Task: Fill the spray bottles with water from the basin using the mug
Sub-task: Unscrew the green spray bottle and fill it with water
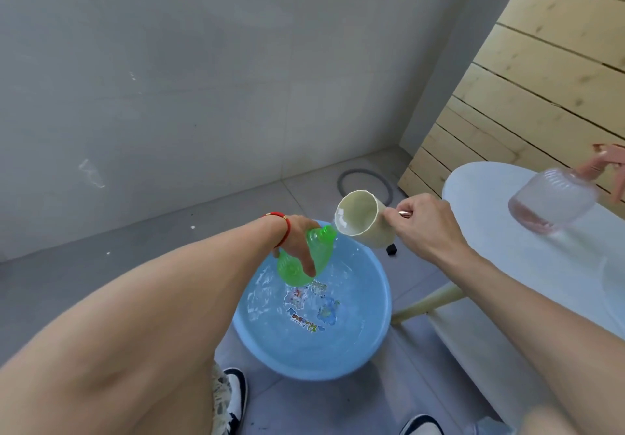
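The left hand (297,235) is closed around a green spray bottle (306,255), fingers wrapped over its ribbed body, holding it tilted above the far side of a blue basin (378,340). The bottle's open neck points up and to the right. A red bracelet (282,225) circles the left wrist.

The right hand (426,225) has a closed grip on the handle of a cream mug (360,218), thumb and fingers pinched together. The mug is tipped on its side just above the basin's far rim, its mouth facing left and sitting right beside the bottle's neck; whether they touch cannot be told.

The basin sits on a grey tiled floor (101,282), holding clear water, with colourful cartoon print on its bottom. To the right of the basin is a white round tabletop (480,218), and on it stands a pink spray bottle (554,197) with its pink trigger head on. Two dark and white shoes (236,397) show on the near side of the basin.
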The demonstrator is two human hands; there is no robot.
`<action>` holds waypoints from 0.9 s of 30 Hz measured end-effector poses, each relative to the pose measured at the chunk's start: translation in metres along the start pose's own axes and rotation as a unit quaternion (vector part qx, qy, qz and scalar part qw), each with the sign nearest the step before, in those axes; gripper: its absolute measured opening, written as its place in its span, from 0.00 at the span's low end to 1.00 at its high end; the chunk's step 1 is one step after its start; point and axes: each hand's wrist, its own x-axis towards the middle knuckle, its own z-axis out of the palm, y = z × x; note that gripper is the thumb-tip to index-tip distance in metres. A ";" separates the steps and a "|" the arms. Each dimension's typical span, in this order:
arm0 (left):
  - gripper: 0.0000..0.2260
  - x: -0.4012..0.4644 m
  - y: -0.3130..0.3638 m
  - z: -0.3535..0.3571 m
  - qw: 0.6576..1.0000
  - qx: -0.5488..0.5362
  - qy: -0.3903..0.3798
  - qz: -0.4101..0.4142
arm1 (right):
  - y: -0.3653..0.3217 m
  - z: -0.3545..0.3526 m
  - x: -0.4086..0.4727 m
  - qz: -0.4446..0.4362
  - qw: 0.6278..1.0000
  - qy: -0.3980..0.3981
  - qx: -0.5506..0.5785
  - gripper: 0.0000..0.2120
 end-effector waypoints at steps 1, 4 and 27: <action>0.51 -0.001 0.000 0.000 1.000 0.002 -0.001 0.000 | 0.000 0.001 0.000 -0.004 1.000 0.001 0.000 0.25; 0.49 -0.002 -0.001 -0.001 1.000 0.004 -0.004 0.000 | 0.000 0.002 0.000 -0.015 1.000 0.004 -0.001 0.25; 0.53 -0.005 -0.002 0.000 0.999 -0.009 -0.024 -0.041 | 0.002 0.006 0.000 -0.067 0.994 0.063 -0.056 0.22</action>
